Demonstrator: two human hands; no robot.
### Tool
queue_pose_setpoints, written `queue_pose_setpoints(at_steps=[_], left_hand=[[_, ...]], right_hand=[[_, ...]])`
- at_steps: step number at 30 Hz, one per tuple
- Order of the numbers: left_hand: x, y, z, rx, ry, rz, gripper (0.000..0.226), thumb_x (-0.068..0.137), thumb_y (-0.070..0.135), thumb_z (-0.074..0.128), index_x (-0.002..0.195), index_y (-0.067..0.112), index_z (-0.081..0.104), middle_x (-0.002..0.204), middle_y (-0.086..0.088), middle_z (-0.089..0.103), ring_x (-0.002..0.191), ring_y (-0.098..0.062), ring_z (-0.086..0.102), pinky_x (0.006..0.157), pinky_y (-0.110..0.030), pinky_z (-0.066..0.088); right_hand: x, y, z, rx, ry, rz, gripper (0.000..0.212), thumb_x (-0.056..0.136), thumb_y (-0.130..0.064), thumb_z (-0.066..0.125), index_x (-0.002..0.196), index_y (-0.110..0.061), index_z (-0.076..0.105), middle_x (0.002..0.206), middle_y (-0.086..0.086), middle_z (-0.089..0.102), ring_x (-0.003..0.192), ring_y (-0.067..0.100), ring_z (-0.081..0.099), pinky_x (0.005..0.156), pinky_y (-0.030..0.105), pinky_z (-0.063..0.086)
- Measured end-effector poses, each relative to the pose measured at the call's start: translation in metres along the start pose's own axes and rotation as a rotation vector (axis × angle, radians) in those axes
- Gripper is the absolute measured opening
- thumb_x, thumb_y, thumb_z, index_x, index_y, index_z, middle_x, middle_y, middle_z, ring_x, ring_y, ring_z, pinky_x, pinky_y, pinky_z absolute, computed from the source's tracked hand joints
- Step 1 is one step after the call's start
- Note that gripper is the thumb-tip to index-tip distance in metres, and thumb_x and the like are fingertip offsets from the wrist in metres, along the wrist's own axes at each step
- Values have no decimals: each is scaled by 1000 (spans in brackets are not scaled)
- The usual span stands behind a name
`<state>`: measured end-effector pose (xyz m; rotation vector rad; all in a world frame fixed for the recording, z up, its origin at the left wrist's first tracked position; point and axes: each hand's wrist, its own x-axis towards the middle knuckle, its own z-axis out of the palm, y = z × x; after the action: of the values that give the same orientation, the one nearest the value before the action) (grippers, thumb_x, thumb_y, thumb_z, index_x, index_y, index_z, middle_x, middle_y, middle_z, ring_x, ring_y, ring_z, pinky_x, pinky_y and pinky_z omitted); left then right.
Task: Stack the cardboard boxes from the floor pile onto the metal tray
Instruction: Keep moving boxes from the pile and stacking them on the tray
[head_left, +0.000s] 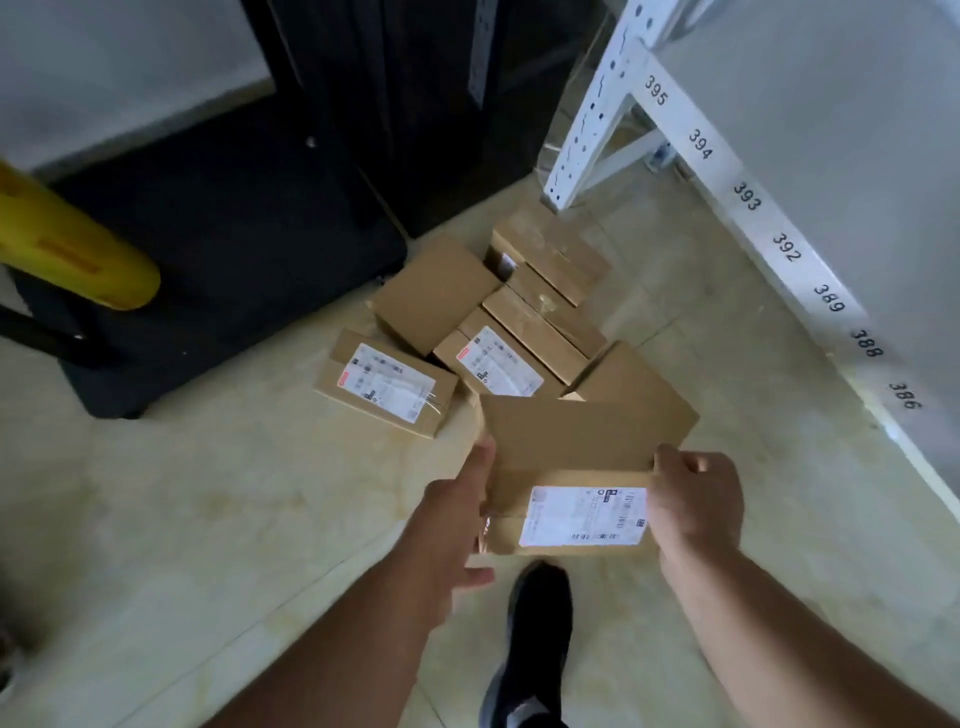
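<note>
I hold one brown cardboard box (566, 457) with a white shipping label on its near face, lifted above the floor. My left hand (457, 514) presses flat against its left side, fingers straight. My right hand (693, 501) grips its right end, fingers curled over the edge. Behind it lies the floor pile (498, 322) of several similar boxes, some with labels facing up. One labelled box (387, 389) lies apart at the pile's left. No metal tray is in view.
A white metal shelf rack (748, 208) with numbered tags runs along the right. A black cart base (218, 249) and a yellow cylinder (67, 249) stand at the left. My dark shoe (535, 639) is on the beige tiled floor.
</note>
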<state>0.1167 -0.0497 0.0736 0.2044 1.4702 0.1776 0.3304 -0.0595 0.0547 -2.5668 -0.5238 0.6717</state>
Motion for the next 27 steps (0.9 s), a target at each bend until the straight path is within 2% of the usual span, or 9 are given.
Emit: queue_pose_setpoints(at_steps=[3, 9, 11, 13, 15, 17, 22, 25, 27], left_hand=[[-23, 8, -47, -62, -53, -15, 59, 74, 87, 56, 101, 36, 63, 110, 3, 71, 105, -28, 70, 90, -54, 60], [-42, -6, -126, -180, -76, 46, 64, 76, 73, 70, 124, 31, 68, 119, -2, 76, 106, -32, 74, 84, -54, 63], [-45, -19, -147, -263, -26, 111, 66, 75, 70, 72, 128, 31, 61, 123, -3, 72, 105, -30, 74, 84, -52, 63], [-47, -33, -166, -363, 10, 169, 76, 67, 72, 75, 130, 33, 56, 123, -1, 71, 105, -28, 74, 85, -50, 63], [-49, -43, -180, -459, 20, 219, 88, 58, 73, 75, 134, 37, 52, 125, 2, 71, 107, -26, 74, 88, -49, 62], [-53, -52, -194, -549, 31, 268, 92, 55, 74, 77, 137, 41, 50, 126, 4, 71, 109, -26, 74, 90, -49, 61], [-62, -80, -240, -650, 54, 326, 95, 56, 77, 76, 141, 47, 46, 132, 12, 68, 117, -19, 70, 100, -52, 54], [-70, -98, -290, -676, 308, 380, 118, 56, 82, 76, 156, 47, 24, 151, 20, 47, 137, -13, 49, 115, -51, 39], [-77, -113, -326, -651, 421, 406, 105, 68, 75, 75, 157, 43, 29, 152, 17, 43, 137, -12, 48, 119, -49, 36]], right_hand=[[-37, -20, 8, 55, -54, -240, 23, 77, -22, 49, 57, -20, 39, 58, -3, 28, 58, 23, 29, 53, 31, 30], [-106, -59, 42, 158, -206, -306, 28, 78, -36, 51, 88, -12, 62, 82, 12, 65, 80, 35, 67, 65, 28, 47], [-136, -75, 56, 234, -309, -206, 46, 85, -45, 65, 118, -12, 62, 105, 8, 66, 94, 27, 65, 74, 18, 46], [-172, -87, 73, 254, -469, -36, 80, 85, -61, 72, 147, -19, 44, 132, -2, 55, 116, 20, 55, 99, 32, 44], [-207, -93, 90, 270, -672, 92, 99, 70, -74, 74, 151, -30, 39, 134, -10, 57, 122, 20, 57, 109, 50, 43], [-239, -94, 110, 296, -816, 160, 93, 68, -71, 79, 147, -36, 43, 123, -11, 65, 115, 21, 63, 104, 56, 49], [-297, -101, 146, 368, -898, 83, 68, 80, -51, 80, 141, -39, 52, 123, -6, 73, 110, 22, 72, 91, 50, 59], [-326, -105, 161, 315, -919, -30, 55, 86, -48, 76, 137, -39, 56, 121, -8, 74, 106, 18, 72, 80, 37, 56], [-347, -106, 170, 224, -969, -108, 46, 88, -48, 74, 131, -43, 60, 117, -11, 76, 102, 15, 74, 79, 35, 56]])
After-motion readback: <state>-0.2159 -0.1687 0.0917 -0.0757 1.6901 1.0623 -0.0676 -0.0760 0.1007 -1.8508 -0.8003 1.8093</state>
